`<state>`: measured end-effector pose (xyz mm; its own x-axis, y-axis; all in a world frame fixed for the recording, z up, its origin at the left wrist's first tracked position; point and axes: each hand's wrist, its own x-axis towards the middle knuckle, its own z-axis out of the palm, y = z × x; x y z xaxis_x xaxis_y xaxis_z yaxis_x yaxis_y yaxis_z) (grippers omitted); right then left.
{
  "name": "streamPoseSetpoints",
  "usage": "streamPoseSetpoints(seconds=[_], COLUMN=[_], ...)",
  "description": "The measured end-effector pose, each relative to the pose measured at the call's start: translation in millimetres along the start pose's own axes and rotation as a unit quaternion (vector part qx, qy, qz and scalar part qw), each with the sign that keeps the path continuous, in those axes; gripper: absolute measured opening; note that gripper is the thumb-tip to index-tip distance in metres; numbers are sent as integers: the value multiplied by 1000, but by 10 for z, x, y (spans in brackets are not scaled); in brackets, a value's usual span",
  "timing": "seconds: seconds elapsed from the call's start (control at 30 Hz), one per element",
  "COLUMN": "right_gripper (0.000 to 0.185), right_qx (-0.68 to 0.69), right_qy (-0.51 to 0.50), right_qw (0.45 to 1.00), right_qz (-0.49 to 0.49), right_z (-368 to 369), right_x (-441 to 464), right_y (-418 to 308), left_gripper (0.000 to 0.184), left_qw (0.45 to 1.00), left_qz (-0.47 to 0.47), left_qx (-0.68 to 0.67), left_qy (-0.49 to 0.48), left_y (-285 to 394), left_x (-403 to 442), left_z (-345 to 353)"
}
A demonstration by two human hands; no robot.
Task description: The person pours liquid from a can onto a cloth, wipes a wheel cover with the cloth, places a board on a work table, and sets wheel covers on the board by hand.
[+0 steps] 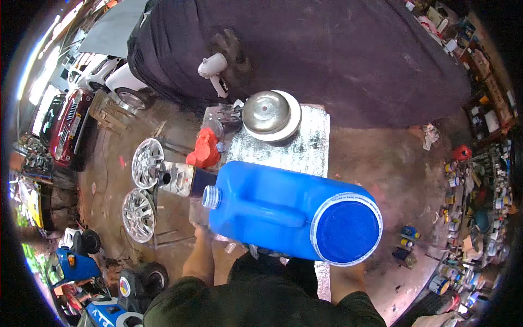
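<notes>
A large blue plastic jug (272,188) is close in front of me, lying on its side in the air. Its uncapped white threaded mouth (212,197) points left, and its round base (350,232) faces right. My right forearm (348,280) runs up behind the base end; the hand beneath it is hidden, apparently holding the jug. From the left, my other arm reaches to the jug's mouth end, where only the edge of my left hand (201,228) shows and its fingers are covered. No hand is on the moulded handle.
Beyond the jug, a metal bowl-like lid (266,112) on a white round piece sits on a silver-covered table (278,155). Nearby are a red-orange cloth (205,149), a metal can (178,178) and two wheel covers (147,163). Crowded shelves (479,218) line the right.
</notes>
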<state>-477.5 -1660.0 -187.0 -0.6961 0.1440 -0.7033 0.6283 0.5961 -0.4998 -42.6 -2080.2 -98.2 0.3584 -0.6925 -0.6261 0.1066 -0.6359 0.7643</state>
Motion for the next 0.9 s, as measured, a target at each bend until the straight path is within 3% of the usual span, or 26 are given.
streamPoseSetpoints(seconds=[0.1, 0.17, 0.3, 0.4, 0.53, 0.6, 0.7, 0.73, 0.8, 0.83, 0.9], right_gripper=[40, 40, 40, 40, 40, 40, 40, 40, 40, 40, 40], right_qx=[1, -2, -15, -24, -32, -35, -53, -59, -70, -79, -86], right_qy=[-6, -14, -25, -35, -51, -66, -85, -93, -114, -120, -159], right_qw=[1000, 1000, 1000, 999, 998, 997, 994, 993, 990, 988, 981], right_qz=[2, 3, 12, 15, 21, 29, 36, 39, 51, 58, 76], right_z=[-48, -65, -88, -138, -207, -273, -359, -388, -456, -493, -602], right_x=[17, 28, 3, -2, -1, 29, 13, 6, 10, -52, -99], right_y=[36, 58, 112, 113, 158, 201, 245, 266, 344, 357, 438], left_gripper=[92, 94, 97, 86, 90, 92, 84, 76, 75, 73, 66], left_qw=[997, 997, 984, 979, 973, 982, 948, 910, 919, 892, 776], left_qz=[38, 6, 22, -85, -15, 8, 168, 219, 123, 88, 57], left_qx=[69, 78, 157, 170, 210, 175, 222, 284, 354, 443, 606], left_qy=[-8, 22, 82, 75, 95, 63, 150, 207, 126, 23, -165], left_y=[-217, -297, -247, -98, -167, 92, -223, -349, -587, -829, -1331], left_x=[562, 863, 662, 528, 503, -120, -279, -477, -819, -883, -1143], left_z=[-223, -253, -289, -285, -277, -164, -445, -525, -742, -850, -898])
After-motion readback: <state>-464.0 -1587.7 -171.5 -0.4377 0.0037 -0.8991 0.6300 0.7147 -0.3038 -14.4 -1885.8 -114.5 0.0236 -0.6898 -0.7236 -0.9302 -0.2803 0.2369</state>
